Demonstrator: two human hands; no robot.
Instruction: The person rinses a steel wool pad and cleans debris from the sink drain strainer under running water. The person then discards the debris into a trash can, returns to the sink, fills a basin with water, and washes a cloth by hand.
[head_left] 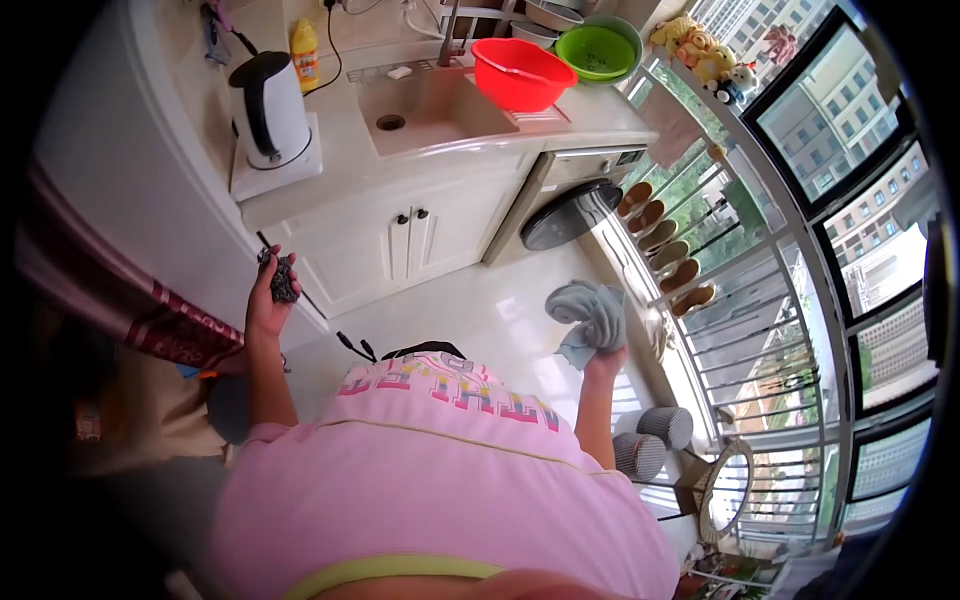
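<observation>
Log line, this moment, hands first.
left hand: holds dark wad | right hand: holds grey cloth | red basin: by sink

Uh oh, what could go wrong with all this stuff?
The blue-grey cloth bunched in the right hand might slip onto the floor.

The left hand holds a dark, wiry-looking scrubber that might scratch something smooth.

The kettle stands near the edge of the counter, so a bump could perhaps knock it off.
</observation>
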